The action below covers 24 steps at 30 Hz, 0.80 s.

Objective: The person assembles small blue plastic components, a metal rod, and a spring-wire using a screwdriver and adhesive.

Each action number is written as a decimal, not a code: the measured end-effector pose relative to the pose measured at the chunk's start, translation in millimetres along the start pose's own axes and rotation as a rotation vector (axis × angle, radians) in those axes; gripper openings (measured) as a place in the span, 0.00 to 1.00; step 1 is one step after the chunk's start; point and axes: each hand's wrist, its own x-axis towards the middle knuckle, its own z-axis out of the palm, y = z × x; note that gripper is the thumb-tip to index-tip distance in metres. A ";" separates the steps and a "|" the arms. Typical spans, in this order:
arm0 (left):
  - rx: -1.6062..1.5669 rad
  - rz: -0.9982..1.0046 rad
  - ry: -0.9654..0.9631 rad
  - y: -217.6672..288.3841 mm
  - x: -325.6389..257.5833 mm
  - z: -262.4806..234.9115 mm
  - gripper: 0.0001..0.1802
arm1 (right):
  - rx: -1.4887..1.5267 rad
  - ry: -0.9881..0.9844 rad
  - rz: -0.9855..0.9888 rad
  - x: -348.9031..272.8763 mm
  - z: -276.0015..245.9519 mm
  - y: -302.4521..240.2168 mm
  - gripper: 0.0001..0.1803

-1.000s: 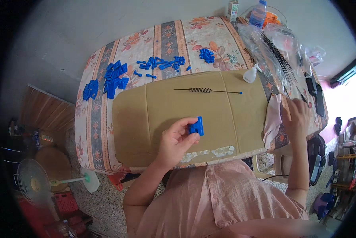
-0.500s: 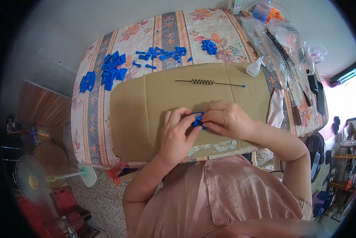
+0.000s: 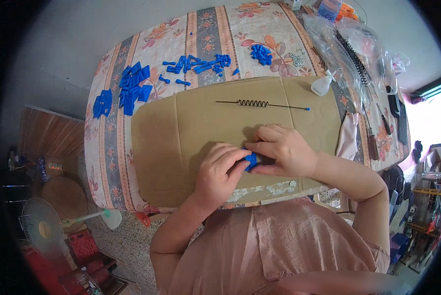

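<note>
1) Spread the work away from the flowered tablecloth (image 3: 154, 35), showing beyond the far edge of the cardboard sheet (image 3: 156, 137)
2) Work low over the near half of that cardboard sheet, to catch anything dropped
3) Avoid knocking the coiled rod (image 3: 253, 103), lying across the sheet's far half
4) With the right hand (image 3: 290, 152), over the sheet's near half, partly curled at the right side of the blue piece (image 3: 251, 161), press evenly; cannot tell whether also pinching a smaller part
5) Brace firmly with the left hand (image 3: 219, 168), over the sheet's near half, closed on the blue piece between thumb and fingers
6) Allow elbow room beside the white bottle (image 3: 321, 86), at the sheet's far right corner
7) Handle the blue piece, between both hands above the sheet's near half, squarely, easing off at any sign of tilting, and probably best turned to check for gaps
</note>
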 end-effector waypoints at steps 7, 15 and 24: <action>0.018 -0.001 -0.024 -0.8 3.5 -0.4 0.12 | -0.004 -0.035 -0.014 0.7 -1.1 3.3 0.26; 0.024 -0.003 -0.038 -1.8 -0.9 1.4 0.12 | -0.025 -0.014 -0.031 0.1 -0.5 3.4 0.27; -0.010 -0.005 -0.074 -1.0 2.5 -2.9 0.12 | -0.028 -0.010 -0.021 -1.2 1.5 2.5 0.27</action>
